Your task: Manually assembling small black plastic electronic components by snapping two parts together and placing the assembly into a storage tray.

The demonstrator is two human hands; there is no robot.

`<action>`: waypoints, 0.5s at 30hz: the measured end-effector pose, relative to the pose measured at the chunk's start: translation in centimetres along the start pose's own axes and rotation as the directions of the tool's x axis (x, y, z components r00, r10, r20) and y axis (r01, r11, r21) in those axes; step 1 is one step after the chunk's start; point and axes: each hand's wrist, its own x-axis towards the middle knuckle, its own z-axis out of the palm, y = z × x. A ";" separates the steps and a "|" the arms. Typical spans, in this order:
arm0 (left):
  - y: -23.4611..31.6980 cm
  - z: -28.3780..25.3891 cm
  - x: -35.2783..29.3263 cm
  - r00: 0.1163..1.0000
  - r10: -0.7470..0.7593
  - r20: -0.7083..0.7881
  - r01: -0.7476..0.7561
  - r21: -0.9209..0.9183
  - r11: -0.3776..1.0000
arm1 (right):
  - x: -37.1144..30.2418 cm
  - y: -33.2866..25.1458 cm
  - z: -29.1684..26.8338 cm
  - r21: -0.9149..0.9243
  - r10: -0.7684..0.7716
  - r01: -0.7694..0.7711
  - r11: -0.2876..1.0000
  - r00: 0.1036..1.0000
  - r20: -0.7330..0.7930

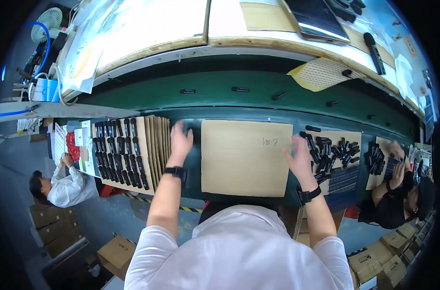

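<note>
A flat brown cardboard sheet [244,164] with a handwritten mark lies on the green bench straight in front of me. My left hand [181,140] is raised between this sheet and a stack of cardboard layers, its fingers stretched out and nothing in it. The top layer of that stack [151,174] carries rows of small black devices [119,147]. At the sheet's right edge is my right hand [300,157], thumb and fingers apart, holding nothing that I can see. Right beside it, loose black devices [343,152] are heaped on another cardboard piece, above a dark ribbed panel [344,181].
Behind the bench runs a green strip [210,87] with several black devices scattered along it. A yellow-edged padded sheet [321,73] hangs over from the white shelf [152,24]. One person [67,186] works at far left, another [399,203] at far right beside more black devices.
</note>
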 end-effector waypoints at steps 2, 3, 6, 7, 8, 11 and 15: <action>1.1 0.0 2.8 0.980 0.171 -0.096 -0.169 0.030 0.985 | 2.0 -2.1 1.3 0.069 -0.214 0.216 0.974 0.976 -0.036; 1.4 -0.4 4.6 0.954 0.261 -0.144 -0.256 0.055 0.965 | 3.4 -3.7 2.4 0.104 -0.319 0.324 0.940 0.946 -0.065; 2.4 -0.6 9.3 0.933 0.310 -0.183 -0.272 0.204 0.940 | 7.9 -8.3 6.0 0.134 -0.205 0.198 0.971 0.978 0.035; 2.0 -0.6 10.4 0.923 0.330 -0.200 -0.269 0.278 0.922 | 9.2 -9.3 7.7 0.138 -0.207 0.200 0.970 0.978 0.040; 1.4 -0.5 11.8 0.921 0.331 -0.204 -0.268 0.280 0.922 | 10.5 -10.2 9.1 0.054 -0.263 0.264 0.963 0.964 -0.029; -0.9 -0.4 14.7 0.901 0.356 -0.248 -0.239 0.400 0.885 | 14.5 -11.5 13.2 -0.094 -0.326 0.317 0.944 0.940 -0.104; -0.4 0.4 15.6 0.961 0.183 -0.206 -0.097 0.368 0.925 | 18.1 -11.2 16.6 -0.245 -0.264 0.225 0.943 0.955 -0.137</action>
